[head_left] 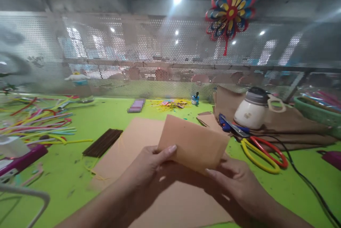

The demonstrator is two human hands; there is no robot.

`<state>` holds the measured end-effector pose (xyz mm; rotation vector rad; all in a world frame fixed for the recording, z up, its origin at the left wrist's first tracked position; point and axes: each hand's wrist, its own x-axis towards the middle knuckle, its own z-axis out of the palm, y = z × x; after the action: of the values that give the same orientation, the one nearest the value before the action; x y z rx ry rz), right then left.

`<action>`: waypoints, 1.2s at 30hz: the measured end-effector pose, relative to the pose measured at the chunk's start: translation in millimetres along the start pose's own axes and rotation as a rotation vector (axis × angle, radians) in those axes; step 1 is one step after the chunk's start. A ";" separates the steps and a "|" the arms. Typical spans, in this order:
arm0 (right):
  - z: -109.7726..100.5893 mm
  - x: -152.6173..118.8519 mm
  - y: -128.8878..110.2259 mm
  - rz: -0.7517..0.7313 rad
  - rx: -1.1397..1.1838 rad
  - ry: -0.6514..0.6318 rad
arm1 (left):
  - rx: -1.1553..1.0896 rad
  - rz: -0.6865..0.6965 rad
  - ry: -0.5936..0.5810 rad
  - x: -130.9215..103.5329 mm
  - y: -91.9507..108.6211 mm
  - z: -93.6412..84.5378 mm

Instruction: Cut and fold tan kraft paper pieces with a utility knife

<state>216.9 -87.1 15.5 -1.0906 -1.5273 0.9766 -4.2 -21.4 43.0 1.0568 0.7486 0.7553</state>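
Observation:
A small folded piece of brown paper is held up between both hands above the table. My left hand pinches its lower left edge, thumb on the near face. At the lower right corner my right hand grips it, thumb along the bottom edge and fingers partly behind. Below lies a large brown sheet, partly shaded and partly covered by my hands. A bundle of dark brown sticks or strips rests on the sheet's left edge, with thin yellow strands beside it.
Scissors with red and yellow handles lie right, near a white jug on stacked brown paper and a black cable. Colourful pipe cleaners spread left. At the back of the green table are yellow scraps and a small blue bottle.

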 end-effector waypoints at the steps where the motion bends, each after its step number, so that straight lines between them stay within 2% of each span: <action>1: -1.2 1.1 0.3 -0.019 -0.034 0.029 | 0.029 0.046 0.023 1.1 1.8 1.3; 6: -5.1 4.4 -0.4 0.071 0.141 0.142 | 0.198 0.205 0.084 0.0 9.3 7.5; 9: -6.8 5.4 -2.4 0.117 0.175 0.306 | 0.266 0.272 0.086 1.1 6.0 8.2; 12: -7.4 7.4 -4.0 0.090 0.187 0.439 | 0.258 0.294 0.119 2.3 -0.8 7.1; 14: -5.9 8.2 -5.2 0.082 0.226 0.426 | 0.212 0.285 0.141 1.1 -5.0 8.9; 17: -2.1 6.9 -8.3 0.106 0.273 0.360 | 0.037 0.190 0.155 -2.9 -8.8 17.8; 20: 0.5 3.3 -9.5 0.110 0.221 0.438 | -0.109 0.129 0.137 -4.6 -10.4 25.4; 23: 0.9 -0.7 -5.5 0.091 0.126 0.498 | -0.091 0.133 0.114 0.0 -13.4 20.0; 28: 2.3 -5.0 4.1 0.082 -0.014 0.555 | -0.026 0.236 0.162 7.7 -20.5 4.4; 31: 3.9 -6.1 4.4 0.066 -0.067 0.567 | -0.095 0.165 0.091 2.7 -16.6 10.4; 34: 5.0 -7.4 0.9 0.063 -0.080 0.561 | -0.178 0.037 -0.107 -2.7 -9.2 17.8; 36: 4.9 -8.2 -1.5 0.080 -0.049 0.526 | -0.186 -0.036 -0.185 -2.4 -7.6 17.5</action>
<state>212.8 -95.7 13.8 -1.3264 -1.0881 0.6356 10.4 -33.9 41.7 0.9277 0.5276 0.6727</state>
